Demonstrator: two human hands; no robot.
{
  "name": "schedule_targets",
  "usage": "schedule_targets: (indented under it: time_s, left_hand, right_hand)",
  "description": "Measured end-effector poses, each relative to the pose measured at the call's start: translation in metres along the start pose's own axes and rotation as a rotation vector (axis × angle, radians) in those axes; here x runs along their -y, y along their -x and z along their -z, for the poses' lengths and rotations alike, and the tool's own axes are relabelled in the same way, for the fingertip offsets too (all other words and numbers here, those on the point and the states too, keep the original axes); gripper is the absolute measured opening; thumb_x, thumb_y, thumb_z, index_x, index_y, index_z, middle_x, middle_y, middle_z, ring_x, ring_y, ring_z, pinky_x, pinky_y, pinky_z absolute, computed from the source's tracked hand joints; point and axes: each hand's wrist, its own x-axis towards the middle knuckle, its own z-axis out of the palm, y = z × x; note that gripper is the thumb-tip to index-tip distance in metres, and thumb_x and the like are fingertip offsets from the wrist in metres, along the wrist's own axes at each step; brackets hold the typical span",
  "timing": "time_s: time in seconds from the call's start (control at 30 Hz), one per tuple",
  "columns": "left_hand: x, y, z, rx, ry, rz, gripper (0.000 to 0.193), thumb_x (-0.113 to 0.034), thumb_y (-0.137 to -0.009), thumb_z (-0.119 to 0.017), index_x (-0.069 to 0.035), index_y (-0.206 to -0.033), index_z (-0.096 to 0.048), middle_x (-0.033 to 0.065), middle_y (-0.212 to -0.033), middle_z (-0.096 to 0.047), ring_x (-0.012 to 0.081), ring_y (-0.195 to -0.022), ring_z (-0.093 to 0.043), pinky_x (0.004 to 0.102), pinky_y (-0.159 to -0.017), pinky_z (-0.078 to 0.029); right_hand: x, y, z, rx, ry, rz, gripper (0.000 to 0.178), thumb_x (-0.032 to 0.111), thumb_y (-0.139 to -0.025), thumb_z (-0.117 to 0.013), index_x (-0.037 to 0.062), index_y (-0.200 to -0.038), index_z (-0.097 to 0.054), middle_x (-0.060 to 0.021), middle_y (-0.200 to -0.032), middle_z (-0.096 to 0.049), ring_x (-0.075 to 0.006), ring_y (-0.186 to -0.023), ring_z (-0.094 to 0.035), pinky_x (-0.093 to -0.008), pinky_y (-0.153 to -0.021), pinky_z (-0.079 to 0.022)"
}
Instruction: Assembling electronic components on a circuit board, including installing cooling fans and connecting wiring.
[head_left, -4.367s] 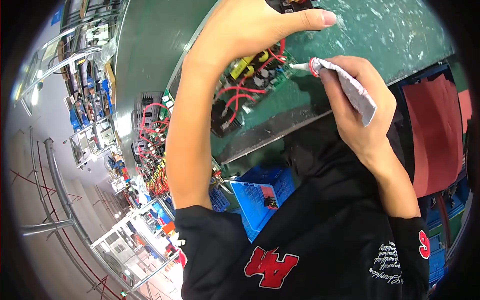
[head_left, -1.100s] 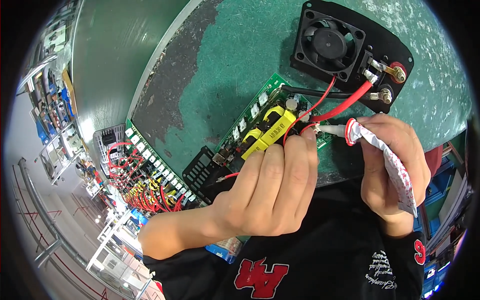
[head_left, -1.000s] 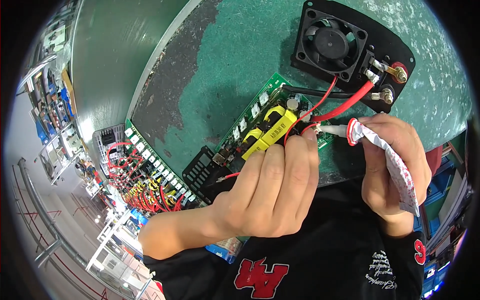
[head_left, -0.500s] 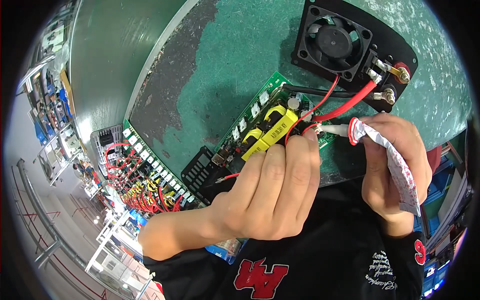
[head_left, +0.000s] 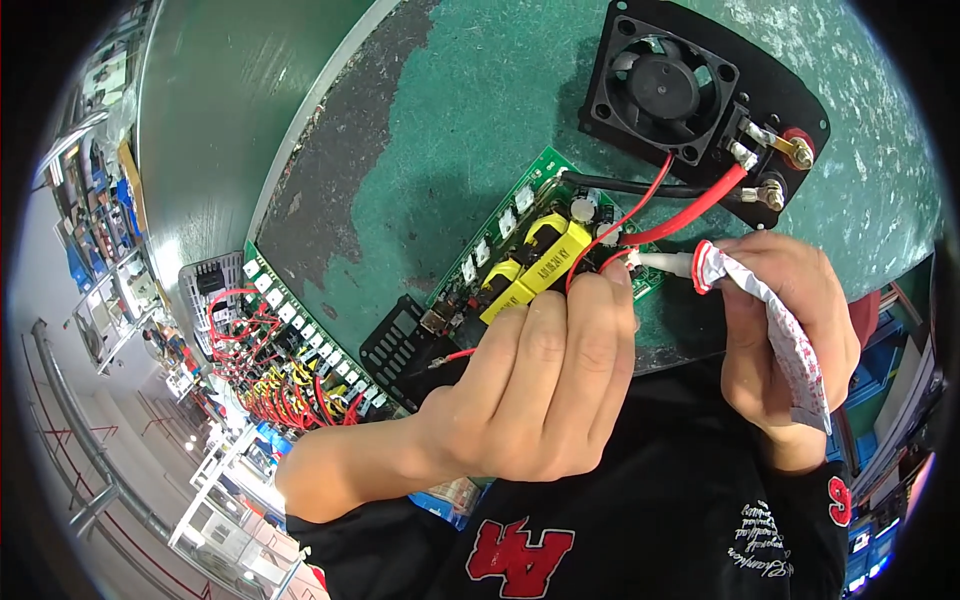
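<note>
My left hand (head_left: 545,385) is closed, its fingertips pinching a thin red wire (head_left: 590,255) beside a small white connector (head_left: 633,260) at the near right end of a green circuit board (head_left: 520,195). The thumb is mostly hidden. My right hand (head_left: 785,330) grips a partly flattened white glue tube (head_left: 765,290) with red print. Its pale nozzle (head_left: 668,264) points left, and the tip is at the connector. Yellow-wrapped transformers (head_left: 545,265) stand on the board. A thick red cable (head_left: 695,210) and a black cable (head_left: 645,186) link the board to a black panel (head_left: 805,100) carrying a fan (head_left: 664,88).
A black slotted end plate (head_left: 393,345) lies left of the board, near a loose red wire end (head_left: 440,361). Farther left, a row of more circuit boards (head_left: 310,340) with red wires lines the edge of the worn green table (head_left: 430,120). Blue bins (head_left: 880,370) sit at the right.
The fan panel, board and both hands appear shifted very slightly leftward in view. The grip on the wire and tube is the same, and the nozzle stays at the connector.
</note>
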Motion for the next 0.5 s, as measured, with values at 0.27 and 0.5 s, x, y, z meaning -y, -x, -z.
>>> schedule_targets:
  time_s: [0.27, 0.5]
  left_hand:
    - [-0.002, -0.0005, -0.0004, 0.004, -0.026, 0.016, 0.02, -0.016, -0.093, -0.063, 0.0, -0.099, -0.072, 0.0034, -0.082, -0.064, 0.0101, -0.067, -0.06, 0.021, -0.059, -0.052]
    - [-0.0015, -0.0002, -0.0005, 0.004, -0.024, 0.009, 0.02, -0.016, -0.093, -0.063, 0.0, -0.099, -0.072, 0.0033, -0.083, -0.064, 0.0102, -0.068, -0.06, 0.0212, -0.06, -0.052]
  right_hand:
    - [-0.0011, 0.0009, 0.0015, -0.072, 0.004, -0.025, 0.025, -0.009, -0.071, -0.076, -0.0025, -0.093, -0.066, -0.0148, -0.086, -0.069, -0.0266, -0.078, -0.069, -0.0315, -0.071, -0.056]
    - [-0.0024, 0.0019, 0.0002, -0.073, 0.014, 0.013, 0.026, -0.011, -0.07, -0.075, -0.0032, -0.093, -0.065, -0.0158, -0.085, -0.069, -0.0265, -0.077, -0.069, -0.0308, -0.07, -0.057]
